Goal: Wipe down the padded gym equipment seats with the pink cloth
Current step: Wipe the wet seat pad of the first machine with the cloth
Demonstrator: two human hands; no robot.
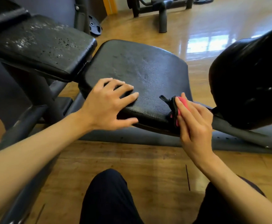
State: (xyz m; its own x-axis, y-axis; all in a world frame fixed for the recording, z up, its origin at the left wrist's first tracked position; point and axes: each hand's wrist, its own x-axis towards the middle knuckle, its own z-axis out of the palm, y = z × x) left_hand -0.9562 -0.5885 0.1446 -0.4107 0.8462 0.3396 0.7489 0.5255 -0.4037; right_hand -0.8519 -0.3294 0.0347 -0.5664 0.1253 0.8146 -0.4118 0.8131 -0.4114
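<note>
A black padded seat (pixel 140 68) fills the middle of the view. My left hand (pixel 107 104) rests on its near left edge, fingers spread flat on top and thumb under the rim. My right hand (pixel 193 123) grips the pink cloth (pixel 183 102) with its dark trim against the seat's near right corner. Most of the cloth is hidden under my fingers. A worn, cracked black back pad (pixel 39 44) slopes up at the left.
A large black roller pad (pixel 248 81) stands close on the right. The machine's dark frame (pixel 148 138) runs under the seat. Weight plates (pixel 95 27) and another bench (pixel 161 7) lie beyond on the wooden floor (pixel 132 159). My dark-trousered knees (pixel 109 199) are below.
</note>
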